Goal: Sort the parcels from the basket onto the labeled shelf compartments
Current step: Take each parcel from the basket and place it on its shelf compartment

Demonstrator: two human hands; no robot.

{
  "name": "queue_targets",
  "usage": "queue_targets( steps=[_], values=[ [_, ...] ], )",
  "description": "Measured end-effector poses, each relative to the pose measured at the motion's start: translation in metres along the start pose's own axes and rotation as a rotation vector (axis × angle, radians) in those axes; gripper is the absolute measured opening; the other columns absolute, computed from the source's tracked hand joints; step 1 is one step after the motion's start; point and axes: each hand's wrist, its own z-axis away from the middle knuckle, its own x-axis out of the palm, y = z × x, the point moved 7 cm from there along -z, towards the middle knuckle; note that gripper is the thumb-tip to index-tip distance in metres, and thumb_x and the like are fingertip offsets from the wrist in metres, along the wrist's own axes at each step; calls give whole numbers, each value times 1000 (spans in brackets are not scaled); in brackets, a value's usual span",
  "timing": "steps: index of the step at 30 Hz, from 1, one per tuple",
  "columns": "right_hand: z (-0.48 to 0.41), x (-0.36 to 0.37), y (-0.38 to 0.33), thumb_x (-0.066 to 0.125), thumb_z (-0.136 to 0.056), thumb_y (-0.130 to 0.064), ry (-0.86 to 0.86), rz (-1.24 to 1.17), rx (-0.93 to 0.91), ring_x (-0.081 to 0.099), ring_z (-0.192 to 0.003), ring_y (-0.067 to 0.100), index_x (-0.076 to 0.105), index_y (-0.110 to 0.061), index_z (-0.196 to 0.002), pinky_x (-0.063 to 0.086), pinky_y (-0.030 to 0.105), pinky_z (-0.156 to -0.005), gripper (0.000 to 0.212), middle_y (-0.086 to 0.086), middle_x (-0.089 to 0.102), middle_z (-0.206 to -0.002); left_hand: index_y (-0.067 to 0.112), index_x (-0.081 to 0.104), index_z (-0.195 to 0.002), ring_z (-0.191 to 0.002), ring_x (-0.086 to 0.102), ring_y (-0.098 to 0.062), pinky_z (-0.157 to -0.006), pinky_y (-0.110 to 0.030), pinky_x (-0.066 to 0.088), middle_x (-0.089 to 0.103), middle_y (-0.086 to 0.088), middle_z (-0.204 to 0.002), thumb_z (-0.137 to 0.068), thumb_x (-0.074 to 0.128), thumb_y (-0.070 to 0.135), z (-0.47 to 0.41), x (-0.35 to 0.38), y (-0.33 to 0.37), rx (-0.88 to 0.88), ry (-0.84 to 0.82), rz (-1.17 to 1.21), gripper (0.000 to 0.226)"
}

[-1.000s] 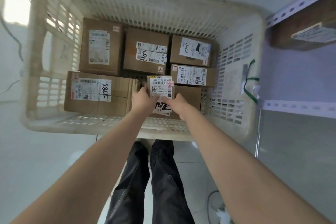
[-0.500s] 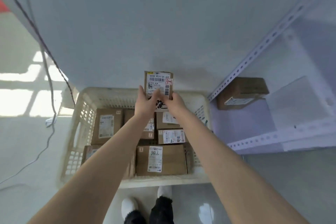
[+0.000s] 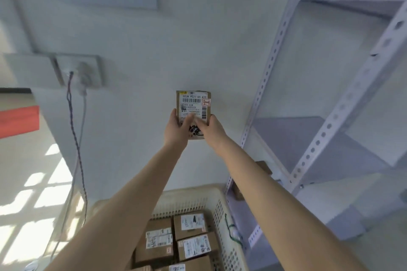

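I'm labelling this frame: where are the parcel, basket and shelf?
parcel (image 3: 192, 105), head view, on its white label.
basket (image 3: 221, 218), head view, on its perforated side wall.
shelf (image 3: 269, 68), head view, on its upright post.

Label (image 3: 191, 103) on held parcel (image 3: 193, 109): "502B P021-00 A32", barcodes below, other print illegible

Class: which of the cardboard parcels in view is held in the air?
The small parcel with the red-stamped label, gripped by the left hand and right hand before the wall; the other parcels lie in the basket or on the shelf.
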Motion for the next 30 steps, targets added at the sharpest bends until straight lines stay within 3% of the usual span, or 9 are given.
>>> queue_targets(
  steps=[5, 13, 19, 24, 30],
  values=[
    [25, -43, -28, 53, -99, -36, 28, -27, -109, 60, -113, 19, 49, -11, -130, 47, 26, -86, 40, 2, 62, -125, 24, 52, -120, -85, 63, 1, -68, -18, 49, 65, 14, -98, -97, 55, 28, 28, 18, 54, 102, -15, 37, 24],
    [104, -119, -27, 56, -97, -36, 17, -83, -206, 60, -115, 16, 52, -17, -132, 47, 30, -96, 40, -1, 63, -127, 18, 52, -129, -92, 63, -10, -70, -17, 47, 64, 7, -108, -97, 54, 29, 111, 67, 98, 162, 26, 16, 34],
    [166, -174, -8, 54, -99, -32, 2, -106, -231, 57, -110, 12, 51, -17, -134, 43, 23, -91, 39, -2, 61, -129, 19, 51, -129, -92, 62, -11, -68, -18, 46, 64, 8, -107, -97, 54, 30, 181, 109, 116, 178, 38, 8, 35],
    [201, -220, 14, 54, -99, -33, 14, -97, -228, 59, -118, 19, 51, -17, -136, 47, 36, -102, 41, 0, 62, -130, 19, 51, -127, -84, 60, -4, -67, -17, 46, 64, 6, -107, -97, 54, 30, 227, 151, 126, 187, 35, 8, 32],
    [229, -266, 41, 51, -100, -32, 48, -80, -218, 56, -121, 19, 51, -15, -136, 42, 24, -93, 39, 2, 60, -133, 19, 52, -126, -89, 61, -8, -71, -21, 47, 63, 9, -105, -97, 55, 30, 256, 199, 124, 175, -21, 2, 32]
  ],
)
